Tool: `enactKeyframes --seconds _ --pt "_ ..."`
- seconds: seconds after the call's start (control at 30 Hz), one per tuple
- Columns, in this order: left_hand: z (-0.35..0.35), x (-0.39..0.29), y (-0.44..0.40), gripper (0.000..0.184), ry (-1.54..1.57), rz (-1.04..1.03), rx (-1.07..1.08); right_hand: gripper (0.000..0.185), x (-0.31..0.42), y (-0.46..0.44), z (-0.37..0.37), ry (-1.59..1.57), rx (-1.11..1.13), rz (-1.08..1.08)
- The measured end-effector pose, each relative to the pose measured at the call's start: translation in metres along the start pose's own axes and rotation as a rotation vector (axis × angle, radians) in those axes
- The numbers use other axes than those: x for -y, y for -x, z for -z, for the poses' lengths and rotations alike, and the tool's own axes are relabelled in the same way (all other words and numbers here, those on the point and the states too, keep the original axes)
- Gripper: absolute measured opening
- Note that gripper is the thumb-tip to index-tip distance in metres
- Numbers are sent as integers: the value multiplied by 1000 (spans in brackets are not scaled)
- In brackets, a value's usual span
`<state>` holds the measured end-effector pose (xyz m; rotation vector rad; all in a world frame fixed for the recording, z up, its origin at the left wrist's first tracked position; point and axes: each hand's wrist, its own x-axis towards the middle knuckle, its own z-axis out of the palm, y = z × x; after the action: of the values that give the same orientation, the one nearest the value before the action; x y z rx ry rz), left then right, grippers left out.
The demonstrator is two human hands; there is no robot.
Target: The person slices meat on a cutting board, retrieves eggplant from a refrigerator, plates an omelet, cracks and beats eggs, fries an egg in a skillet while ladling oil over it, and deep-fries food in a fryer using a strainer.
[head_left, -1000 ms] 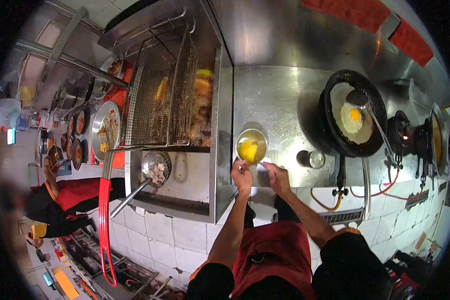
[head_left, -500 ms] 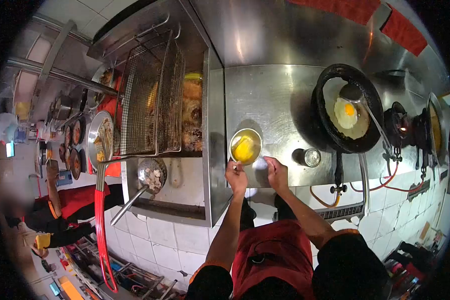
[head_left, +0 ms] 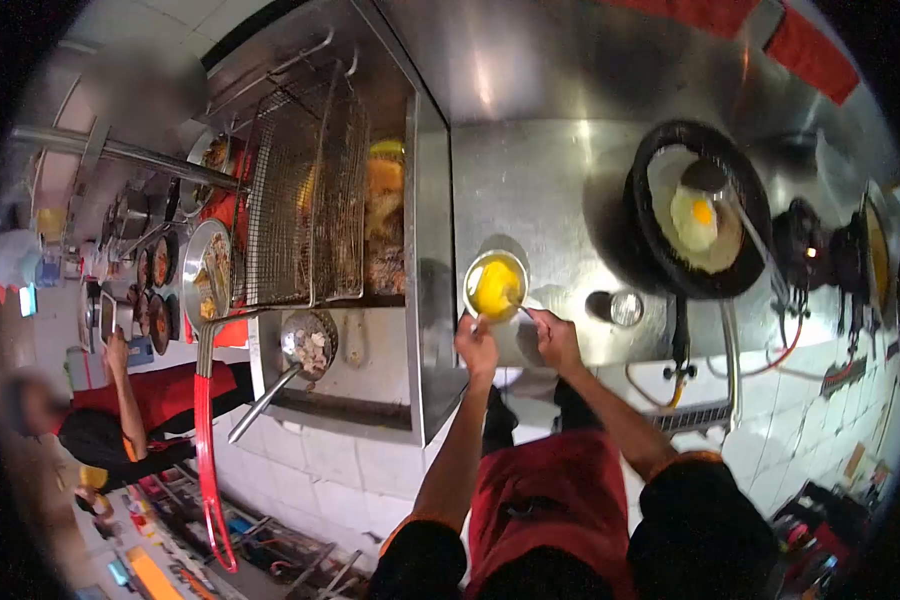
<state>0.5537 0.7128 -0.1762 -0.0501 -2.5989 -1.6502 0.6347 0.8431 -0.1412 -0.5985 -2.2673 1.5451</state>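
Observation:
A small metal bowl [head_left: 468,283] of bright yellow beaten egg [head_left: 494,284] stands near the front edge of the steel counter. Its near rim is pinched between the thumb and fingers of my left hand [head_left: 477,347]. My right hand [head_left: 557,342] is closed on the handle of a thin metal utensil [head_left: 526,309] whose end dips into the egg; whether it is a fork or a spoon is hidden. To the right, a black pan [head_left: 653,265] holds a fried egg [head_left: 692,222] with a whole yolk, and a ladle [head_left: 708,178] rests in it.
A shaker-like jar [head_left: 625,309] stands between the bowl and the pan. Wire fry baskets [head_left: 288,200] hang over the fryer on the left. Below them lies a ladle of pale chunks [head_left: 310,350]. A long red handle [head_left: 205,450] juts out. Another person [head_left: 160,410] works at far left.
My right hand has moved slightly toward the bowl, and its utensil now shows dipping into the egg. My left hand stays at the rim. At far left, the other person's arm has shifted.

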Motion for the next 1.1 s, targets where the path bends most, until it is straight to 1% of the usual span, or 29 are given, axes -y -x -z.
enactKeyframes --seconds 0.07,0.1,0.13,0.2,0.23,0.27,0.33,0.37,0.4,0.47,0.5,0.53,0.57,0.6,0.63,0.67,0.7,0.73,0.77,0.8,0.83,0.87,0.9,0.93,0.97,1.0,1.03,1.07,1.1 --pt "-11 4 -3 10 285 64 -5 21 11 -13 14 -8 89 -12" --pt "-8 9 2 11 410 110 -8 20 -11 -8 3 88 -72 25" --pt "12 12 21 12 441 247 48 20 -8 24 -4 80 -63 -5" --pt "-25 4 -4 15 632 427 101 21 -21 -2 8 112 -62 101" --pt "-17 6 15 18 678 568 140 25 -19 -3 9 114 -181 187" --pt "-24 -1 19 20 797 620 116 38 -14 -4 20 65 26 -234" --pt "-44 26 33 10 903 667 108 54 20 -6 40 -324 62 -538" --pt "-51 25 37 6 935 739 171 59 29 -4 47 -355 56 -590" --pt "-64 40 44 20 889 666 206 63 33 1 50 -391 68 -644" --pt "-54 15 39 42 89 1056 418 40 1 32 50 -496 71 -641" --pt "-38 23 37 31 337 896 472 31 -15 49 51 -549 73 -641" --pt "-28 33 54 22 562 701 529 29 -7 62 54 -337 -34 -463" --pt "-16 44 69 20 763 475 600 28 3 75 57 -93 -162 -315" --pt "3 53 81 26 1053 884 726 17 55 79 49 140 -316 36" --pt "39 43 89 25 580 591 957 17 77 96 47 103 -276 -34" --pt "108 -18 78 26 334 381 1101 24 96 110 40 79 -245 -103" --pt "143 -16 83 29 158 335 1230 32 115 122 22 9 -127 -26" --pt "194 -28 83 30 124 113 1309 40 144 142 -3 -51 -10 41" --pt "239 -13 96 27 292 -71 1220 46 190 154 -38 -148 70 -53" --pt "292 -3 92 27 281 -36 1316 43 211 166 -73 -147 198 -171" --pt "347 0 81 26 334 -39 1383 35 230 174 -113 -204 335 -114" --pt "402 3 70 26 387 -38 1450 26 263 182 -148 -392 489 -388" --pt "457 -6 55 21 396 145 1414 23 268 192 -184 -635 570 -591" --pt "504 -1 35 17 449 12 1297 27 295 193 -213 -618 623 -749" --pt "554 -5 14 14 431 191 1120 28 309 197 -240 -645 704 -815" --pt "596 -10 -7 9 402 199 809 31 332 197 -261 -689 747 -928" --pt "619 9 -28 17 600 88 498 38 338 198 -281 -746 764 -980" --pt "633 -18 -64 25 184 29 222 45 347 196 -303 -765 730 -1028" --pt "632 -27 -95 26 -72 -184 78 44 355 193 -324 -820 688 -1058"
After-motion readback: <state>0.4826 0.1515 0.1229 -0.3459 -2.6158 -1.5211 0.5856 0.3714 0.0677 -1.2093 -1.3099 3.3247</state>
